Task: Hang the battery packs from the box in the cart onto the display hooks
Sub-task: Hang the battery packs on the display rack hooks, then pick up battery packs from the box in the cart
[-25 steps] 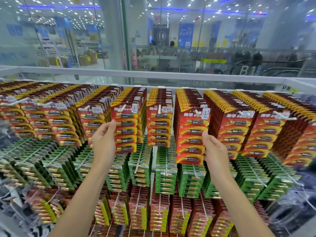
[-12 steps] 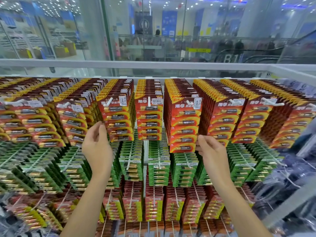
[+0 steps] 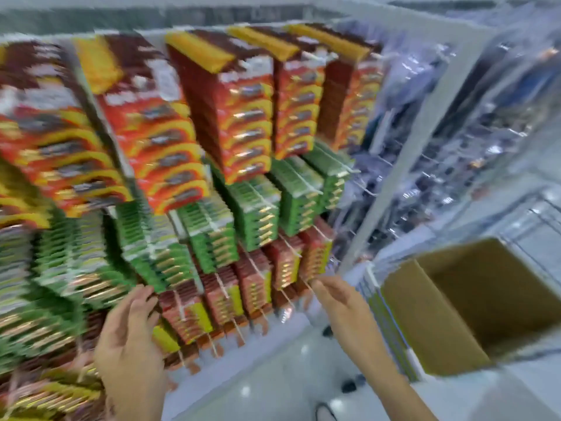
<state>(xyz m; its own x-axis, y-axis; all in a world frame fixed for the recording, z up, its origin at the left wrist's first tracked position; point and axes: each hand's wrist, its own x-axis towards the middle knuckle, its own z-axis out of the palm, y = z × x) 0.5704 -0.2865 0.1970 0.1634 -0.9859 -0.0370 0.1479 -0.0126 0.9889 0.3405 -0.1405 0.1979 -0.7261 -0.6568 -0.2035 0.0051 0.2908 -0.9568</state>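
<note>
The view is blurred by motion. Red and yellow battery packs (image 3: 243, 117) hang in thick rows on the display hooks, with green packs (image 3: 258, 214) below and smaller red packs (image 3: 252, 284) lower still. My left hand (image 3: 130, 338) hangs in front of the lower packs, fingers relaxed, holding nothing. My right hand (image 3: 337, 296) is lower right of the display, fingers loosely extended and empty. An open cardboard box (image 3: 425, 323) sits at the right, its inside mostly in shadow.
A white upright post (image 3: 403, 165) divides the battery display from a section of clear-bagged goods (image 3: 485, 132) on hooks. A pale glossy floor (image 3: 273, 384) shows below. The cart's wire side (image 3: 534, 226) is faintly visible behind the box.
Both hands have dropped from the top red packs to the lower rows, holding nothing. The view has swung down and right, bringing the cardboard box into sight.
</note>
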